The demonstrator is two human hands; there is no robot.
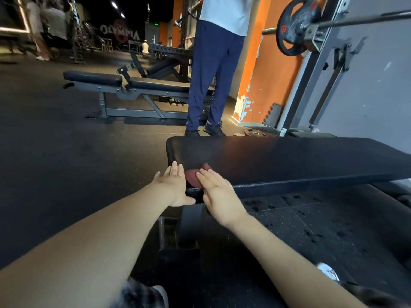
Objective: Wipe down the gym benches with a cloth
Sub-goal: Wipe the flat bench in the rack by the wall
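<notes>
A black padded flat bench (289, 158) runs from the centre to the right edge. A dark red cloth (194, 177) lies on its near left corner. My right hand (219, 194) lies flat on the cloth with straight fingers, pressing it onto the pad. My left hand (174, 185) rests with straight fingers on the bench's left end, just beside the cloth, its thumb under the pad's edge. A second black bench (106, 80), adjustable, stands farther back on the left.
A person in blue trousers (211, 74) stands just beyond the bench's far left corner. A rack with a barbell and weight plate (297, 25) rises at the right. Orange wall (266, 63) behind. Dark rubber floor (66, 163) stretches left.
</notes>
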